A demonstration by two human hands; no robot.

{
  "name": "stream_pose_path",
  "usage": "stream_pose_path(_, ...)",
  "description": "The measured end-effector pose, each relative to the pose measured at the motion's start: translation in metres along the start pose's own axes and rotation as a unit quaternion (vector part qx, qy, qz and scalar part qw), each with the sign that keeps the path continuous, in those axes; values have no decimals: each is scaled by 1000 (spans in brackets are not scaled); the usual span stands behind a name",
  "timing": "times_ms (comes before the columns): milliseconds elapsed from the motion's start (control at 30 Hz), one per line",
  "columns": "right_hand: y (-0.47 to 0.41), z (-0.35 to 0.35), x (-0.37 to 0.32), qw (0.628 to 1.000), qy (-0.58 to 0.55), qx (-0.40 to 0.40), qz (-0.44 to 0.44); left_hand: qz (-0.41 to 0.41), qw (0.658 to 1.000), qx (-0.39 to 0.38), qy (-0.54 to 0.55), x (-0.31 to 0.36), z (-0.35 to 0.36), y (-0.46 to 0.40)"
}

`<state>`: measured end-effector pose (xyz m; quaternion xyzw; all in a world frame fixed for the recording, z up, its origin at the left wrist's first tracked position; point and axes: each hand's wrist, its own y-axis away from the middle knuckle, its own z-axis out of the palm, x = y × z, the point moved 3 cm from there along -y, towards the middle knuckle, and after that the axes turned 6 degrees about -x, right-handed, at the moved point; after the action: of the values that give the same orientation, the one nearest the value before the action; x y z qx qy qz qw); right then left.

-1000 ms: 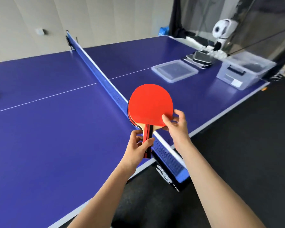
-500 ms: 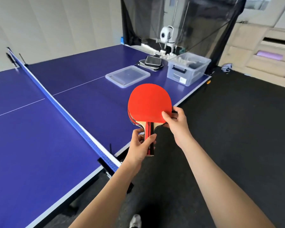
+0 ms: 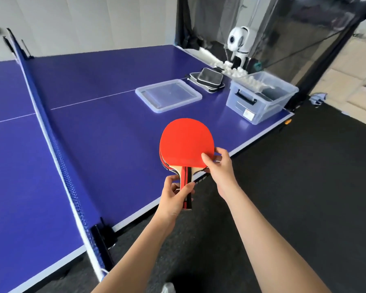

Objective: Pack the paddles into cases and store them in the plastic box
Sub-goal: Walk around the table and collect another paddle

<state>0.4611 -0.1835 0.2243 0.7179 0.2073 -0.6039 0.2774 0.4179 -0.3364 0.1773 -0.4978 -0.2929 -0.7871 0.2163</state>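
Note:
A stack of red-faced paddles (image 3: pixel 186 142) is held upright over the near edge of the purple table (image 3: pixel 106 132). My left hand (image 3: pixel 174 197) grips the handles from below. My right hand (image 3: pixel 219 163) pinches the lower right rim of the blades, thumb on the red face. Far right on the table stands the clear plastic box (image 3: pixel 260 100), open, with dark items inside. Black paddle cases (image 3: pixel 208 80) lie stacked behind the box's flat clear lid (image 3: pixel 168 95).
The blue net (image 3: pixel 51 132) crosses the table from far left to its black clamp (image 3: pixel 103 234) at the near edge. A white ball machine (image 3: pixel 239 43) with white balls and black netting stands beyond the table's far end. Dark floor lies to the right.
The view has shifted along the table's side toward the box, which now looks closer. Both hands keep the same hold on the paddles.

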Motion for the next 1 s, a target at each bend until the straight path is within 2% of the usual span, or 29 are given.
stream_pose_path(300,-75,81,31,987,67,-138,41,-37,990,135,20,-13,-55,-37)
stream_pose_path(500,-111,145,67,958,69,-255,112,-50,961,270,32,-20,-97,-51)
stream_pose_path(633,-131,182,84,936,102,-313,126,-70,939,333,48,-26,-120,-61)
stream_pose_path(867,-141,238,108,900,169,-377,138,-99,906,407,65,-37,-156,-63)
stream_pose_path(1000,-141,264,120,894,192,-382,137,-121,896,423,67,-45,-180,-65)
